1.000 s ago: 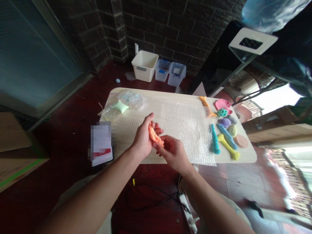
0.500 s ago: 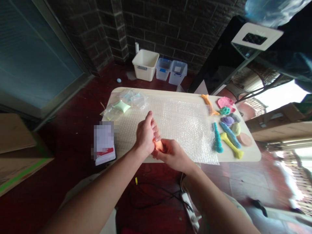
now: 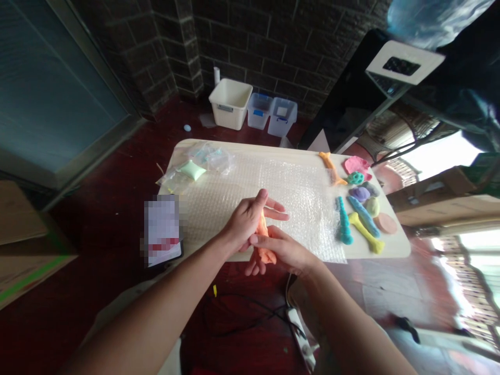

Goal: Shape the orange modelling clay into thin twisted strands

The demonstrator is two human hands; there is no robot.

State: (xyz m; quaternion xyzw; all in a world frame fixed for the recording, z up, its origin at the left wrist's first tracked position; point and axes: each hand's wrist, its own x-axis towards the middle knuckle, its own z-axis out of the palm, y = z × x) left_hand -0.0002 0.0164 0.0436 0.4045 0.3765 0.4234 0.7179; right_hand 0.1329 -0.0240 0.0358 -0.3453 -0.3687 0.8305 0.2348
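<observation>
Dark brick forms the far wall [image 3: 253, 47], with one pale table [image 3: 396, 247] before it. One cardboard box [image 3: 27, 247] sits at the left. One phone [image 3: 163, 226], its screen blurred, is by the table's near left corner. Next come one pale green packet [image 3: 192, 170] and some clear plastic [image 3: 221, 162], too crumpled to count. On the far floor stand one cream bin [image 3: 230, 115] and two clear tubs [image 3: 258, 117]. Bubble wrap [image 3: 300, 192], one layer or two I cannot tell, covers the middle. Above the table's near edge, the left hand [image 3: 248, 219] and right hand [image 3: 287, 250], fingers outstretched, press together on one lump of orange clay [image 3: 262, 224], its near end poking out. Ten clay shapes [image 3: 367, 234] lie at the right: orange, teal, green, pink, purple, blue, yellow, grey, lime and tan.
</observation>
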